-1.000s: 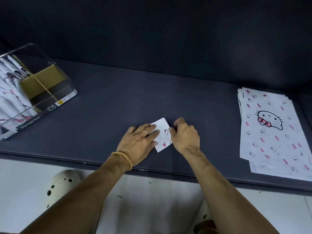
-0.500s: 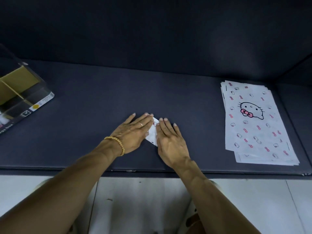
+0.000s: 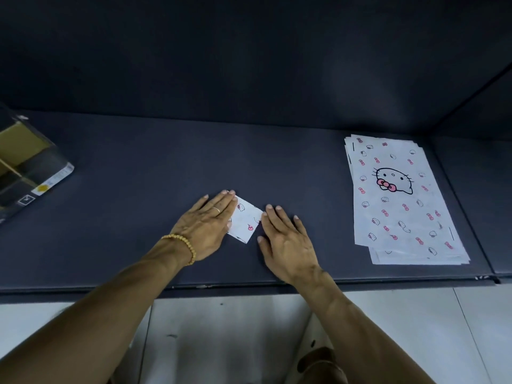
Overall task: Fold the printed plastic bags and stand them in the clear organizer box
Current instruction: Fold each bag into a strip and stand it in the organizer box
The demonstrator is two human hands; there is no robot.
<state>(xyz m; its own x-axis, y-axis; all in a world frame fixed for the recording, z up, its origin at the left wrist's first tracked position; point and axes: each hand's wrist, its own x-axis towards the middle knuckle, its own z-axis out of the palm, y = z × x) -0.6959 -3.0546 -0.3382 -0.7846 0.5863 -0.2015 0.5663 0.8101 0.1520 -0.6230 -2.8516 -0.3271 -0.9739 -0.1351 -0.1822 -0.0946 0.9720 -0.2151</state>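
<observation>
A small folded white bag [image 3: 246,220] with pink bows and cat faces lies flat on the dark table [image 3: 138,167]. My left hand [image 3: 207,225] rests flat on its left part with straight fingers. To the bag's right lies my right hand [image 3: 285,239], flat on the table, its forefinger at the bag's right corner. A stack of unfolded printed bags [image 3: 399,200] lies at the right. The clear organizer box [image 3: 27,173] with cardboard dividers is at the left edge, partly out of view.
A dark padded wall [image 3: 249,65] rises behind the table. The table's front edge [image 3: 249,286] runs below my wrists, with pale floor under it. A seam in the table surface lies right of the bag stack.
My hands went from pinching the bag's fold to pressing it flat, side by side. Now the right hand has slid off to the right, uncovering more of the bag. The view shifted right.
</observation>
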